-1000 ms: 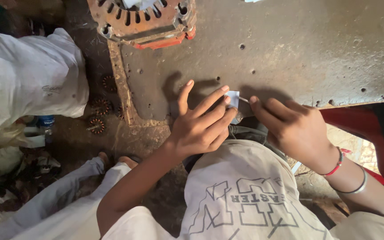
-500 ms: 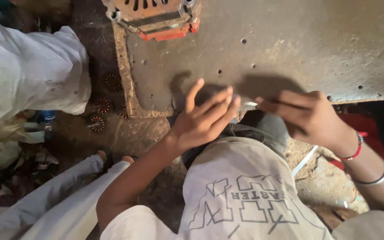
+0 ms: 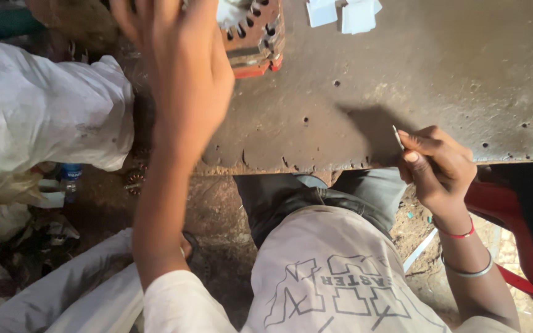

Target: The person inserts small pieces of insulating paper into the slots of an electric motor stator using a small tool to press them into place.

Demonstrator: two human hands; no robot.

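Leaving the small white slip (image 3: 397, 137) pinched in the right hand (image 3: 439, 166) at centre right, the left hand (image 3: 180, 68), fingers loosely spread and empty, now reaches to the rusty slotted metal motor core (image 3: 257, 37) at the top.

In front of me: worn grey-brown metal worktable (image 3: 439, 74), surface scuffed, w/ small drilled holes, near edge ragged & rusty. Floor (image 3: 217, 216) below is packed dirt, dark, littered. White sack (image 3: 38, 117) bulges at left, touching the table's side; plastic bottle (image 3: 69, 176) w/ blue cap lies under it. Red seat (image 3: 513, 216) at right. Light warm, soft shadows on the tabletop.
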